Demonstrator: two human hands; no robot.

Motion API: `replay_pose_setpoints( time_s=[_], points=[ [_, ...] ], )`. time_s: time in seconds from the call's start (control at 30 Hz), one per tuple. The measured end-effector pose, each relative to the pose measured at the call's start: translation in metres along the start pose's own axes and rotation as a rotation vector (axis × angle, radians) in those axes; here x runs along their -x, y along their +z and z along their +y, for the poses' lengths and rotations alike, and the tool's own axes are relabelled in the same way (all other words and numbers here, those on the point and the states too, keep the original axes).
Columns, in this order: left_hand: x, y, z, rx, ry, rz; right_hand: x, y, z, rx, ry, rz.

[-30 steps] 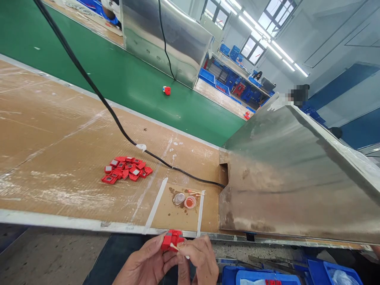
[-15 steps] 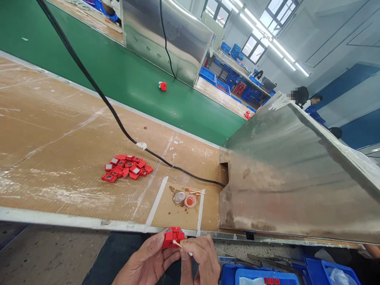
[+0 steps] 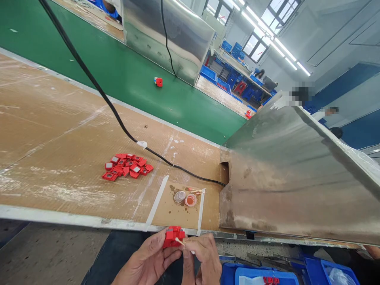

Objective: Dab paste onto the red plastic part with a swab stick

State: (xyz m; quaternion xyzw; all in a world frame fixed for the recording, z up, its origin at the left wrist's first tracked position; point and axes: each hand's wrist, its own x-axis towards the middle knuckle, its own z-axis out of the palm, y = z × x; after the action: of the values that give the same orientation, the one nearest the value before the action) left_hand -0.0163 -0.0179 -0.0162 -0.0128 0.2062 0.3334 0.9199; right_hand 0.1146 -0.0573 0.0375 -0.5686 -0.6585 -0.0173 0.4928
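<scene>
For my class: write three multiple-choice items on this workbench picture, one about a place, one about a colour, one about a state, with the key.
1. Where is the pile of red parts?
A) on the brown bench top
B) on the green belt
C) in a blue bin

2. What colour is the part in the left hand?
A) blue
B) red
C) white

3. What does the right hand hold?
A) nothing
B) a cable
C) a swab stick

Key: 1 A, the pile lies on the cardboard-brown surface; 2 B, it is plainly red; 3 C, the fingers pinch a thin stick, tip at the part.
</scene>
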Motion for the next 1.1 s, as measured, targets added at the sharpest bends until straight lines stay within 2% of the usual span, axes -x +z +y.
replay_pose_setpoints(
  time_s=[0.17,0.33,0.63,0.8,0.9,0.97,1.1],
  points=[
    [0.001,0.008,0.001,-0.057,0.003,-0.036,-0.001,0.002,0.001,-0.005,-0.010,0.000],
    [0.001,0.006,0.002,-0.038,0.018,-0.026,-0.002,0.006,0.009,-0.007,-0.095,0.074],
    [0.002,0.007,0.003,-0.011,0.023,-0.013,-0.003,0.016,0.001,-0.032,0.022,0.189],
    [0.006,0.004,0.004,-0.033,0.022,0.016,-0.005,0.003,0.011,-0.073,-0.079,0.158],
    [0.007,0.003,0.005,-0.036,0.023,0.030,-0.003,-0.005,0.016,-0.078,-0.069,0.157],
    [0.008,0.004,0.005,-0.046,0.028,0.034,0.001,-0.006,0.015,-0.085,-0.075,0.129],
    [0.008,0.005,0.005,-0.062,0.032,0.018,0.011,0.004,0.010,-0.089,-0.011,0.157]
  ],
)
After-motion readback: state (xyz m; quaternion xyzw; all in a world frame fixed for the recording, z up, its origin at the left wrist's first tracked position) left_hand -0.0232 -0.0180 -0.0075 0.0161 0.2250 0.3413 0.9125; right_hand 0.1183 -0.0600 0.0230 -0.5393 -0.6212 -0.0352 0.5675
